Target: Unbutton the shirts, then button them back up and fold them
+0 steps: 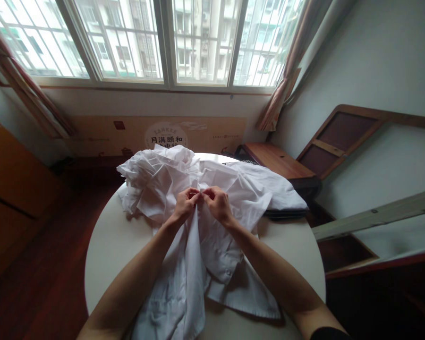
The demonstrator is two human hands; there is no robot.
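A white shirt (230,264) lies spread and creased over the round table, its front edges running toward me. Near the middle of it, my left hand (187,203) pinches one front edge between thumb and fingers. My right hand (216,202) pinches the cloth right beside it, and the fingertips of both hands almost meet. Whatever small part sits between the fingertips is hidden. Lower down the front, a button (228,272) shows near the hem. Bunched white cloth (152,172) heaps up at the far left; I cannot tell whether it all belongs to this shirt.
The white round table (108,264) carries the cloth. Under its right part lies a dark flat stack (286,214). Behind stand a wooden bench or stool (276,158) and a long printed cardboard panel (216,127) below the window. A pale rail (378,212) runs at right.
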